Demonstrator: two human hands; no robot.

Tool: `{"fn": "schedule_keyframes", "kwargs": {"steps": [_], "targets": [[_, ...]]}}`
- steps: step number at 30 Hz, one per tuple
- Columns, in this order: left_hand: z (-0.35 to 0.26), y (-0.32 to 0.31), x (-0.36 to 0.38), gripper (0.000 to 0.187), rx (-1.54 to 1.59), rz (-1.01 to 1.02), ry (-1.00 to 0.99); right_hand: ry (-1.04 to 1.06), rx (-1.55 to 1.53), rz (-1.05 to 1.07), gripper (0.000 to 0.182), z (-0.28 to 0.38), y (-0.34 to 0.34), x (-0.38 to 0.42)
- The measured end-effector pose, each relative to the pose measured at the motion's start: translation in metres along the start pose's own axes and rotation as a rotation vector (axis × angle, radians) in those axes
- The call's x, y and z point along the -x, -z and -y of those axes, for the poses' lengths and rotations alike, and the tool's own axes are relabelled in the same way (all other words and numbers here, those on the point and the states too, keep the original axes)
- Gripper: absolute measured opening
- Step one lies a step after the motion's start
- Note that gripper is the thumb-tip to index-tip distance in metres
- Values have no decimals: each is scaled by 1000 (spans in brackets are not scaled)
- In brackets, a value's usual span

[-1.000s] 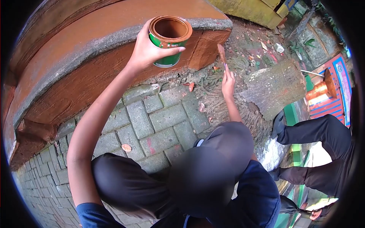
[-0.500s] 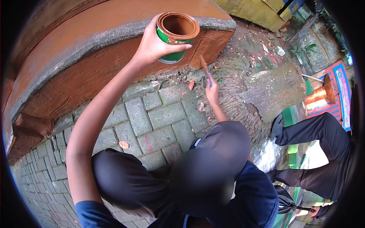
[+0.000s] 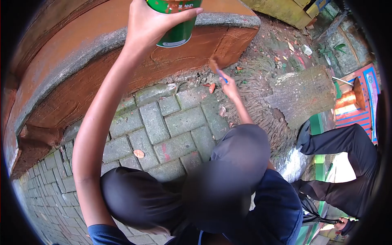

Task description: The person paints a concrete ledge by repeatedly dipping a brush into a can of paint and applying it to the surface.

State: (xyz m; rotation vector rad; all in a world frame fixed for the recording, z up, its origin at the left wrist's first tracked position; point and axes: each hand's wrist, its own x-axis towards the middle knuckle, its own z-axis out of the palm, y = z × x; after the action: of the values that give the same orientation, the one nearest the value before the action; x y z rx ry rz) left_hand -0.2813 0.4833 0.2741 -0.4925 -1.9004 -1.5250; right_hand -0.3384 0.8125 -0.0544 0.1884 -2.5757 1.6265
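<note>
My left hand (image 3: 149, 22) is wrapped around a green paint can (image 3: 179, 30), held up in front of the curb; its top is cut off by the frame's upper edge. In my right hand (image 3: 230, 87) is a paintbrush (image 3: 221, 74) with a blue handle. The brush's brown-coated bristles touch the lower part of the reddish-brown curb wall (image 3: 196, 47), near its right end. Along the top of that wall runs a rough grey edge (image 3: 110, 40).
Grey paving blocks (image 3: 185, 122) lie below the wall. Gnarled roots and a tree stump (image 3: 304, 96) stand to the right, beside littered soil. Another person's dark-trousered legs (image 3: 339, 141) are at the far right. A dry leaf (image 3: 139, 153) rests on the paving.
The paint can has risen toward the upper left, so its opening has left the view. The brush has shifted slightly lower along the wall, its handle tilting more. The view has shifted a little.
</note>
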Motion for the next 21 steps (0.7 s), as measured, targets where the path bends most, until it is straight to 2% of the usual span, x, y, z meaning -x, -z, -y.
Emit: {"fn": "schedule_keyframes", "kwargs": {"steps": [1, 2, 3, 4, 7, 8, 10, 14, 16, 17, 19, 20, 21], "targets": [[0, 2, -1, 70, 29, 14, -6, 25, -88, 197, 40, 35, -16, 15], [0, 4, -2, 70, 32, 17, -4, -142, 37, 353, 39, 74, -31, 25], [0, 6, -2, 70, 20, 17, -19, -71, 54, 456, 38, 93, -50, 30], [0, 9, 0, 69, 4, 12, -29, -77, 55, 466, 38, 96, -64, 33], [4, 19, 3, 70, 13, 8, -49, 135, -33, 350, 41, 90, -89, 31], [2, 24, 3, 70, 27, 6, -78, 147, -37, 361, 41, 92, -86, 30], [-3, 34, 3, 71, -10, 2, -93, -126, -167, 200, 41, 93, -74, 34], [-9, 51, 7, 71, 11, -36, -110, -146, -273, 54, 40, 75, -72, 53], [0, 57, 3, 73, -47, -75, -201, -110, -232, -145, 39, 72, -79, 53], [3, 60, 0, 73, 11, -54, -230, -95, -234, -148, 39, 70, -84, 45], [-2, 66, 8, 72, 26, -52, -175, -98, -208, -352, 42, 64, -91, 54], [-5, 70, 11, 72, 33, -52, -127, -103, -210, -357, 42, 61, -94, 52], [-7, 74, 11, 72, 32, -45, -123, -212, -310, -416, 44, 62, -97, 46]]}}
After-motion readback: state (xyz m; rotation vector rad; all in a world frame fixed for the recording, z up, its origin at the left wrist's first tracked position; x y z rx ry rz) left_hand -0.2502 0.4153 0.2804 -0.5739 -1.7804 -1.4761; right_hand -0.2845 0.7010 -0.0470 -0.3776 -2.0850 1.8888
